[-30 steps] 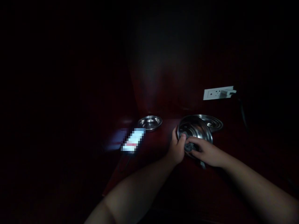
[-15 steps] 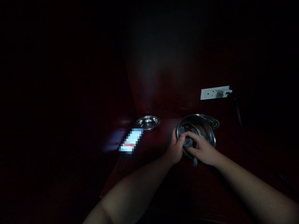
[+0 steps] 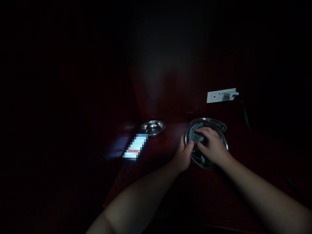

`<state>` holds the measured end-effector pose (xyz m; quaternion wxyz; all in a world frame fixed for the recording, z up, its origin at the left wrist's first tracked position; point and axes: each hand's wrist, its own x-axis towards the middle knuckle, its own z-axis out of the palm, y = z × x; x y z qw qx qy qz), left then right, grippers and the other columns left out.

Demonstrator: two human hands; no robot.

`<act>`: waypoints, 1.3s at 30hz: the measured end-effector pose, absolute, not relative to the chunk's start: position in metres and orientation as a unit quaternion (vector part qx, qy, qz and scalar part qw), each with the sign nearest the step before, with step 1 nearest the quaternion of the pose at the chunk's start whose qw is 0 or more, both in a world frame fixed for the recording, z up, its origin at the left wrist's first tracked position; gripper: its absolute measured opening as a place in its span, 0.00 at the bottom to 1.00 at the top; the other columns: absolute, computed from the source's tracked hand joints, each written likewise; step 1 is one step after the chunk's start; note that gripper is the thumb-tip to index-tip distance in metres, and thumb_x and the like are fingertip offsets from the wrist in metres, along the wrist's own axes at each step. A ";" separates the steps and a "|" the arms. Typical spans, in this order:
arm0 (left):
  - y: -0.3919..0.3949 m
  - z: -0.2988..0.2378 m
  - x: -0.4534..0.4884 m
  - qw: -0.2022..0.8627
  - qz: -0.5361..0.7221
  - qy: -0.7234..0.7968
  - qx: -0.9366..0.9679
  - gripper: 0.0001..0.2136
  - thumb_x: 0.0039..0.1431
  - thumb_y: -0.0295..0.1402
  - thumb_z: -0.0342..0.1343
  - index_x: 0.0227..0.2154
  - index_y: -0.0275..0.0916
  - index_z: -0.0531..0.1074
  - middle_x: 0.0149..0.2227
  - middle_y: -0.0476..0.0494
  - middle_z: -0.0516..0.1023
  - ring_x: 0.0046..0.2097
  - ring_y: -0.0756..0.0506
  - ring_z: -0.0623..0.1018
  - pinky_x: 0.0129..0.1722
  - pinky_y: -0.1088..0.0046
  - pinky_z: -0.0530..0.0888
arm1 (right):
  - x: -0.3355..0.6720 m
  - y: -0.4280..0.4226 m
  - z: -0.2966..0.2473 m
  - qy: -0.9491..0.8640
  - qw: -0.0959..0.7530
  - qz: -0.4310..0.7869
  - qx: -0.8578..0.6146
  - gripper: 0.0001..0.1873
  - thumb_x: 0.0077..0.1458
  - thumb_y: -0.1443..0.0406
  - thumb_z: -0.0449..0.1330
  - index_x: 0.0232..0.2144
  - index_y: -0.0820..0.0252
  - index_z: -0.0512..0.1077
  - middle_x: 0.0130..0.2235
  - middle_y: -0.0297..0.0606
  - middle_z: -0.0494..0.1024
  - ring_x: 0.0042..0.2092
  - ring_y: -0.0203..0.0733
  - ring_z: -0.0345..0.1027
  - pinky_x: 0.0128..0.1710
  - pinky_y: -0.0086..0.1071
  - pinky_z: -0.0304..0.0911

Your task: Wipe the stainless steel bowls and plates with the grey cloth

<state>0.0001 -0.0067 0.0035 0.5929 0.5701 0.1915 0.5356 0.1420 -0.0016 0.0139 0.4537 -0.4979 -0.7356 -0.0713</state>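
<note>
A shiny metal bowl point(image 3: 225, 142) is tilted so that its open side faces me. My left hand point(image 3: 184, 155) is closed on its left rim, with the thumb over the edge. Inside the bowl, my right hand point(image 3: 214, 145) presses a grey textured cloth point(image 3: 195, 134) with bent fingers. One end of the cloth shows lower down, near the bowl's front rim. Part of the cloth lies hidden under the right fingers.
Behind the bowl lie stacked metal plates point(image 3: 223, 125). To the left sits a shallow metal dish point(image 3: 153, 127), with a lit phone point(image 3: 135, 147), its screen pixelated, in front. A wall socket point(image 3: 220, 95) holds a plug with a cable. The dark red table point(image 3: 165, 182) is dimly lit.
My right hand and the cloth have moved up and away from me inside the bowl, and the cloth has spread out more. The bowl has turned to face me more. My left hand keeps its grip.
</note>
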 end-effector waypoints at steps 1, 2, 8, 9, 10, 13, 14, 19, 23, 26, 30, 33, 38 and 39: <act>-0.006 0.003 0.000 0.589 0.538 0.191 0.572 0.20 0.59 0.39 0.46 0.53 0.40 0.57 0.56 0.41 0.63 0.57 0.45 0.63 0.57 0.67 0.58 | 0.143 -0.001 0.013 -0.732 0.447 -0.076 -0.509 0.21 0.42 0.70 0.56 0.43 0.58 0.67 0.45 0.42 0.69 0.48 0.48 0.61 0.50 0.42 0.56; -0.006 0.003 0.000 0.588 0.539 0.190 0.573 0.20 0.59 0.39 0.46 0.53 0.39 0.58 0.56 0.41 0.63 0.57 0.45 0.63 0.57 0.67 0.58 | 0.143 0.000 0.012 -0.729 0.441 -0.078 -0.519 0.21 0.43 0.70 0.56 0.43 0.58 0.67 0.45 0.42 0.68 0.48 0.48 0.61 0.49 0.42 0.56; -0.003 0.000 0.000 0.576 0.547 0.200 0.573 0.21 0.59 0.39 0.46 0.54 0.39 0.56 0.56 0.40 0.62 0.57 0.45 0.63 0.57 0.66 0.58 | 0.145 0.002 0.008 -0.725 0.422 -0.062 -0.541 0.20 0.44 0.68 0.55 0.43 0.58 0.68 0.44 0.42 0.68 0.48 0.49 0.61 0.48 0.43 0.57; -0.003 0.000 0.000 0.575 0.549 0.198 0.573 0.21 0.59 0.39 0.46 0.54 0.39 0.56 0.56 0.40 0.62 0.57 0.45 0.63 0.57 0.66 0.58 | 0.146 0.003 0.008 -0.725 0.420 -0.058 -0.542 0.20 0.44 0.68 0.55 0.43 0.58 0.68 0.44 0.42 0.68 0.47 0.49 0.61 0.48 0.43 0.57; -0.003 -0.001 0.000 0.576 0.550 0.196 0.572 0.21 0.58 0.39 0.46 0.54 0.39 0.56 0.56 0.40 0.62 0.57 0.45 0.63 0.57 0.66 0.58 | 0.146 0.003 0.007 -0.726 0.418 -0.054 -0.543 0.19 0.44 0.67 0.55 0.42 0.57 0.68 0.44 0.42 0.68 0.47 0.49 0.61 0.48 0.44 0.57; -0.002 -0.001 0.001 0.574 0.553 0.196 0.571 0.21 0.58 0.40 0.46 0.53 0.39 0.58 0.56 0.40 0.63 0.57 0.45 0.63 0.57 0.66 0.58 | 0.147 0.004 0.007 -0.731 0.416 -0.043 -0.539 0.19 0.44 0.67 0.55 0.42 0.56 0.69 0.44 0.41 0.68 0.47 0.49 0.61 0.48 0.45 0.57; -0.001 -0.001 0.001 0.572 0.555 0.199 0.571 0.20 0.58 0.40 0.46 0.53 0.39 0.58 0.56 0.40 0.63 0.57 0.44 0.64 0.57 0.66 0.58 | 0.148 0.004 0.007 -0.732 0.416 -0.039 -0.538 0.19 0.44 0.67 0.55 0.42 0.56 0.69 0.43 0.41 0.68 0.47 0.49 0.61 0.47 0.45 0.57; 0.002 -0.005 0.001 0.582 0.552 0.218 0.556 0.21 0.58 0.41 0.47 0.52 0.39 0.59 0.54 0.39 0.65 0.55 0.43 0.66 0.55 0.65 0.61 | 0.148 0.003 0.007 -0.733 0.405 -0.023 -0.545 0.19 0.43 0.68 0.55 0.41 0.56 0.69 0.42 0.41 0.69 0.47 0.48 0.61 0.47 0.44 0.57; 0.004 -0.008 0.002 0.585 0.554 0.223 0.548 0.21 0.58 0.41 0.47 0.52 0.39 0.58 0.54 0.40 0.65 0.54 0.44 0.66 0.54 0.65 0.62 | 0.149 0.002 0.009 -0.738 0.387 -0.016 -0.553 0.18 0.43 0.68 0.55 0.40 0.57 0.69 0.41 0.42 0.69 0.46 0.48 0.62 0.46 0.43 0.58; 0.005 -0.008 0.001 0.583 0.552 0.228 0.550 0.21 0.58 0.42 0.46 0.52 0.39 0.58 0.53 0.39 0.66 0.54 0.43 0.67 0.54 0.65 0.62 | 0.150 0.001 0.010 -0.745 0.362 -0.006 -0.560 0.16 0.43 0.67 0.55 0.38 0.58 0.69 0.39 0.41 0.69 0.43 0.46 0.63 0.44 0.41 0.59; 0.005 -0.007 0.000 0.552 0.562 0.250 0.563 0.22 0.58 0.42 0.46 0.53 0.39 0.58 0.52 0.40 0.67 0.53 0.44 0.67 0.55 0.65 0.61 | 0.151 0.000 0.012 -0.760 0.332 0.019 -0.558 0.11 0.44 0.65 0.56 0.34 0.58 0.68 0.34 0.39 0.70 0.38 0.44 0.64 0.40 0.39 0.59; 0.004 -0.006 0.000 0.531 0.571 0.258 0.570 0.22 0.57 0.42 0.46 0.53 0.39 0.58 0.53 0.40 0.66 0.54 0.44 0.66 0.55 0.66 0.61 | 0.149 -0.004 0.014 -0.779 0.320 0.063 -0.536 0.07 0.44 0.64 0.56 0.31 0.57 0.66 0.32 0.36 0.70 0.35 0.42 0.65 0.37 0.37 0.60; 0.004 -0.004 -0.001 0.513 0.581 0.254 0.578 0.23 0.57 0.41 0.47 0.54 0.39 0.57 0.53 0.40 0.66 0.53 0.45 0.67 0.55 0.67 0.61 | 0.143 -0.013 0.017 -0.810 0.316 0.137 -0.474 0.06 0.46 0.63 0.56 0.30 0.57 0.66 0.30 0.34 0.72 0.33 0.40 0.66 0.35 0.36 0.62; 0.004 -0.004 -0.001 0.511 0.582 0.257 0.577 0.23 0.57 0.41 0.47 0.54 0.39 0.57 0.53 0.40 0.66 0.53 0.45 0.67 0.54 0.67 0.61 | 0.142 -0.014 0.017 -0.813 0.310 0.160 -0.466 0.07 0.46 0.63 0.56 0.31 0.57 0.67 0.30 0.34 0.72 0.32 0.40 0.66 0.34 0.36 0.62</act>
